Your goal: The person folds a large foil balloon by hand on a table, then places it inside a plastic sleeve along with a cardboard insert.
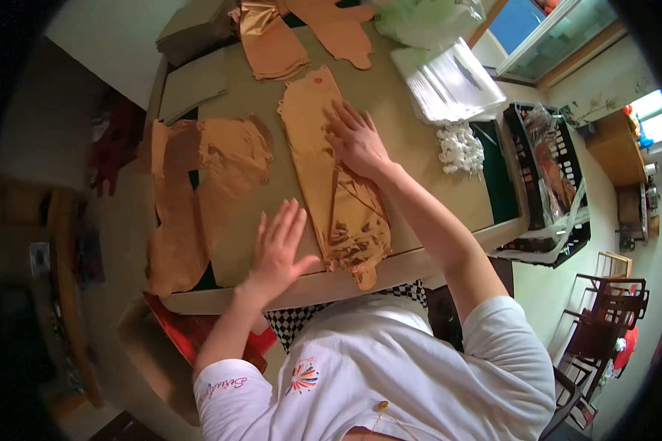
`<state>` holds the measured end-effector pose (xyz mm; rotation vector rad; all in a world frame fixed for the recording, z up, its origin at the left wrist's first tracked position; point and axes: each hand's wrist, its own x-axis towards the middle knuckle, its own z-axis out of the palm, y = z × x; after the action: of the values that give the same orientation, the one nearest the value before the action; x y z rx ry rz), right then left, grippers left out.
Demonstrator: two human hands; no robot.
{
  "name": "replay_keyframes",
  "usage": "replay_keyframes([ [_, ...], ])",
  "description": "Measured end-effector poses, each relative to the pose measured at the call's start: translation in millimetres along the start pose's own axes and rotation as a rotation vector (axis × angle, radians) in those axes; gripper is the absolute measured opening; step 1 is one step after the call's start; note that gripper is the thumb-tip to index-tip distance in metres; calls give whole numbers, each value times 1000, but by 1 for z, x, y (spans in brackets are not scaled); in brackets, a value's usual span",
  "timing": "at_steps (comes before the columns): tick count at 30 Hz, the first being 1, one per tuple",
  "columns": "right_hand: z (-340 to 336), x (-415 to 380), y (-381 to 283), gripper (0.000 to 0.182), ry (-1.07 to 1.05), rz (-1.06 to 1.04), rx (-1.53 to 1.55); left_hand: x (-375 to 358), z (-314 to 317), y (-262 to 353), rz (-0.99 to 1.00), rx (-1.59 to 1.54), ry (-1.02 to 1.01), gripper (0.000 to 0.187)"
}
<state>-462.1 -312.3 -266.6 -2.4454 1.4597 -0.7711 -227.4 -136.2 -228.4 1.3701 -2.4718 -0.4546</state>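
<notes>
A flat copper-coloured foil piece (309,132) lies lengthwise in the middle of the table, its lower part shiny and creased. My right hand (359,143) rests flat on its upper right side with the fingers spread, holding nothing. Left of the foil's lower half is my left hand (278,246), fingers stretched out and thumb apart, empty; whether it touches the table cannot be made out. More copper foil pieces (232,151) lie spread at the table's left, and others (272,48) at the far edge.
Clear plastic bags (452,81) are stacked at the far right beside a bundle of white ties (461,149). A green translucent bag (426,22) sits behind them. Grey sheets (191,88) lie far left. A black crate (548,176) stands right of the table (449,198).
</notes>
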Motion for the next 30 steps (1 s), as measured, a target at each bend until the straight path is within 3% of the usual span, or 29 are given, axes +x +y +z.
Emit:
replay_keyframes([
  [1,-2,0,1,54,49,18,76,14,-24,-3,-30,79,-2,84],
  [3,-6,0,4,56,147,49,231,39,-40,-44,-203,-96,81,69],
  [5,-4,0,8,56,143,49,294,70,-65,-94,-287,197,161,53],
  [7,-8,0,6,56,133,41,304,101,-88,-144,-211,339,233,45],
  [11,-7,2,6,59,115,10,248,159,-98,-229,-415,427,174,46],
  [15,-9,3,4,60,74,30,248,187,-97,-250,-458,482,81,47],
  [18,-11,3,5,59,53,16,253,192,-85,-268,-466,139,201,36],
  [21,-13,3,2,58,37,42,262,191,-107,-251,-424,296,-6,27],
  [24,-13,3,2,58,26,50,249,183,-99,-269,-246,441,160,23],
  [27,-11,2,3,59,36,47,247,193,-103,-259,-391,418,82,21],
  [30,-11,2,3,59,56,30,255,192,-107,-239,-338,270,98,26],
])
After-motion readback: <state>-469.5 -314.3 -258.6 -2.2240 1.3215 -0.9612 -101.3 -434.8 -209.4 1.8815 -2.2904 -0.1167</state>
